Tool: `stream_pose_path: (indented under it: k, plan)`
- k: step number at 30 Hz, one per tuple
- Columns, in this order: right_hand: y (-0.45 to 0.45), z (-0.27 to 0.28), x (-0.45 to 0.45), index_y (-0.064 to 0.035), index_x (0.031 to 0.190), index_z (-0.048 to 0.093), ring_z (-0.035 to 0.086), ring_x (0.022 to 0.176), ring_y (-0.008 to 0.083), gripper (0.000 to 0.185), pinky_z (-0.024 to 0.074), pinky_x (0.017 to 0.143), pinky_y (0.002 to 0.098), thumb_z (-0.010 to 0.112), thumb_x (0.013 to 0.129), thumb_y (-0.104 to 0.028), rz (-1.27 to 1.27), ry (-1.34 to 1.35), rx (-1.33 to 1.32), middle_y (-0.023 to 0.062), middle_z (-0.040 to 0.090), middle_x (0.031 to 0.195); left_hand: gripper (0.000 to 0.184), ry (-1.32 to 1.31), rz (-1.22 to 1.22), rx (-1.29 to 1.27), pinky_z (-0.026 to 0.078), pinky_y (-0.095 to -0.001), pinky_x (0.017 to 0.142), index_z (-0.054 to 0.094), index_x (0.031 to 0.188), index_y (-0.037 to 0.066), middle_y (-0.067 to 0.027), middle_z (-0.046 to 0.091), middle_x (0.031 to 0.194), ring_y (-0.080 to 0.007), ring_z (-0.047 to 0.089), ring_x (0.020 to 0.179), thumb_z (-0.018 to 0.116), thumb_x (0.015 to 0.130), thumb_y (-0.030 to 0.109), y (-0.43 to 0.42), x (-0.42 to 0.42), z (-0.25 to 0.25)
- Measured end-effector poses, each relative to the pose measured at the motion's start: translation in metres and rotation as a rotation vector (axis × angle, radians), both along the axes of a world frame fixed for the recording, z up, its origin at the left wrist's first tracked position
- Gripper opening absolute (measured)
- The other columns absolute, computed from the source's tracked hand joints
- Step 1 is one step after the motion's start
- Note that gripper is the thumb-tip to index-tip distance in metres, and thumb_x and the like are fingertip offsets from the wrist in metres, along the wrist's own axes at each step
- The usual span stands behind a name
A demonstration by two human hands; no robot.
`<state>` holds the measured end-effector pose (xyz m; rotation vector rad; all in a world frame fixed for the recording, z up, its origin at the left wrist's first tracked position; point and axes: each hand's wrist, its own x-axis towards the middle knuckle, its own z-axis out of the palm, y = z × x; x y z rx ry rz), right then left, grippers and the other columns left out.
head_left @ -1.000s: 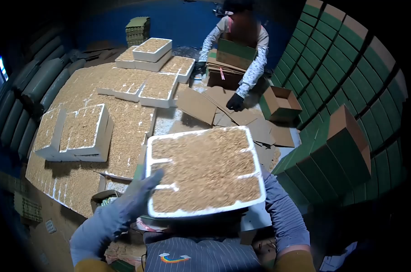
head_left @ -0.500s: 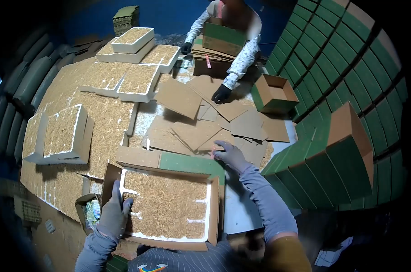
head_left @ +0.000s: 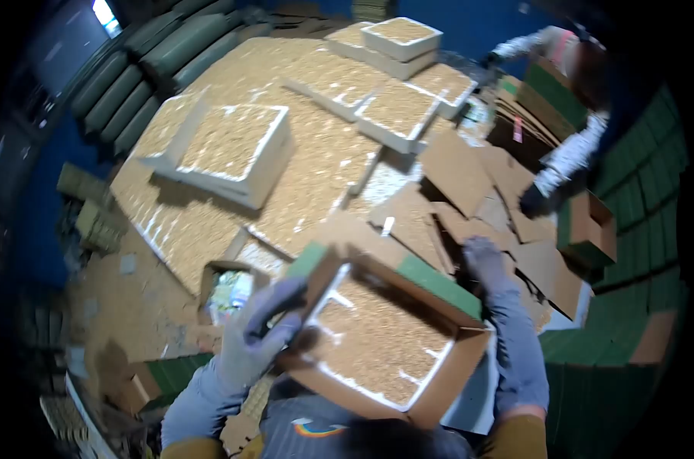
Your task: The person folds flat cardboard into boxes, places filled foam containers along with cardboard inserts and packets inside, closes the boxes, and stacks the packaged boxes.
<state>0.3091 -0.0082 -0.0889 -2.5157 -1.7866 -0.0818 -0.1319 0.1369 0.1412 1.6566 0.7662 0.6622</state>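
Carton [head_left: 458,371] with a filled white tray [head_left: 362,390] seated inside, positioned close before the person's body and between the two forearms, long axis slanting from far left to near right. Left hand [head_left: 251,336], the nearer, at the carton's left end wall, thumb and fingers parted, contact unclear; right hand [head_left: 485,260] past the far right corner at loose cardboard sheets [head_left: 458,172], its fingers blurred, grip impossible to tell.

Blue back wall [head_left: 481,30]; brownish floor [head_left: 154,294]; bright light [head_left: 106,17]
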Motion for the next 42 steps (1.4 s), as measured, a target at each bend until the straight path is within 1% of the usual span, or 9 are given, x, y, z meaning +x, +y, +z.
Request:
stream_pose_path:
  k: [3, 7, 10, 13, 16, 21, 36, 39, 42]
  plan:
    - [-0.031, 0.103, -0.032, -0.0061, 0.104, 0.064, 0.061, 0.091, 0.0313, 0.020, 0.0481, 0.080, 0.0407, 0.059, 0.088, -0.016, -0.036, 0.008, 0.573, 0.0132, 0.065, 0.101, 0.029, -0.066, 0.510, 0.002, 0.049, -0.0251, 0.082, 0.062, 0.114, -0.005, -0.0088, 0.066, 0.108, -0.0140, 0.062, 0.095, 0.063, 0.088, 0.004, 0.050, -0.035, -0.002]
    - [-0.076, 0.203, -0.080, 0.0007, 0.099, 0.061, 0.062, 0.080, 0.0280, 0.020, 0.0468, 0.073, 0.0360, 0.051, 0.096, -0.017, -0.287, 0.036, 0.274, 0.0178, 0.061, 0.087, 0.021, 0.732, 0.321, 0.010, 0.048, -0.0298, 0.073, 0.069, 0.088, 0.002, -0.0098, 0.066, 0.090, -0.0180, 0.063, 0.080, 0.070, 0.082, 0.022, 0.113, -0.101, -0.062]
    - [-0.097, 0.235, -0.107, 0.0016, 0.096, 0.060, 0.058, 0.073, 0.0248, 0.018, 0.0457, 0.068, 0.0317, 0.051, 0.096, -0.014, -0.297, -0.062, 0.437, 0.0150, 0.060, 0.083, 0.028, 0.709, 0.009, 0.452, 0.048, -0.0371, 0.083, 0.069, 0.094, 0.010, -0.0120, 0.061, 0.094, -0.0307, 0.060, 0.092, 0.076, 0.073, 0.027, 0.136, -0.122, -0.153]
    - [-0.107, 0.242, -0.129, 0.0022, 0.096, 0.060, 0.058, 0.073, 0.0251, 0.016, 0.0459, 0.068, 0.0318, 0.052, 0.096, -0.012, -0.329, -0.085, 0.416, 0.0146, 0.060, 0.083, 0.030, 0.919, -0.090, 0.536, 0.048, -0.0368, 0.087, 0.070, 0.094, 0.013, -0.0113, 0.060, 0.096, -0.0298, 0.059, 0.097, 0.080, 0.067, 0.020, 0.142, -0.119, -0.192]
    - [-0.107, 0.252, -0.157, 0.0024, 0.095, 0.060, 0.059, 0.073, 0.0256, 0.014, 0.0464, 0.069, 0.0324, 0.053, 0.095, -0.009, -0.284, -0.124, 0.374, 0.0145, 0.060, 0.083, 0.023, 0.761, -0.081, 0.225, 0.048, -0.0383, 0.084, 0.069, 0.085, 0.011, -0.0114, 0.060, 0.095, -0.0286, 0.060, 0.093, 0.077, 0.065, 0.017, 0.160, -0.124, -0.213]
    - [-0.115, 0.261, -0.189, 0.0019, 0.095, 0.061, 0.059, 0.073, 0.0281, 0.014, 0.0465, 0.068, 0.0337, 0.052, 0.094, -0.009, -0.308, -0.105, 0.345, 0.0147, 0.061, 0.085, 0.021, 0.700, -0.107, 0.239, 0.047, -0.0379, 0.082, 0.068, 0.079, 0.007, -0.0114, 0.061, 0.092, -0.0293, 0.060, 0.090, 0.075, 0.067, 0.024, 0.170, -0.127, -0.226]
    - [-0.153, 0.267, -0.223, 0.0028, 0.091, 0.060, 0.056, 0.069, 0.0301, 0.011, 0.0440, 0.063, 0.0359, 0.054, 0.092, -0.007, -0.397, -0.081, 0.468, 0.0153, 0.058, 0.080, 0.018, 0.741, -0.184, 0.248, 0.049, -0.0361, 0.073, 0.067, 0.078, 0.002, -0.0136, 0.062, 0.081, -0.0268, 0.062, 0.076, 0.072, 0.074, 0.018, 0.184, -0.122, -0.217]
    - [-0.153, 0.280, -0.228, 0.0030, 0.091, 0.060, 0.057, 0.069, 0.0298, 0.010, 0.0445, 0.064, 0.0360, 0.055, 0.091, -0.006, -0.354, -0.170, 0.465, 0.0153, 0.058, 0.080, 0.010, 0.412, 0.076, 0.509, 0.049, -0.0350, 0.072, 0.071, 0.078, 0.005, -0.0106, 0.060, 0.084, -0.0262, 0.060, 0.076, 0.070, 0.072, 0.013, 0.169, -0.116, -0.151]
    - [-0.108, 0.304, -0.248, -0.0024, 0.094, 0.064, 0.059, 0.066, 0.0292, 0.013, 0.0457, 0.061, 0.0380, 0.066, 0.081, -0.006, -0.081, -0.304, 0.477, 0.0130, 0.060, 0.076, 0.007, 0.183, 0.087, 0.455, 0.047, -0.0361, 0.079, 0.071, 0.076, 0.009, -0.0067, 0.055, 0.084, -0.0237, 0.056, 0.089, 0.074, 0.069, 0.010, 0.102, -0.072, -0.042]
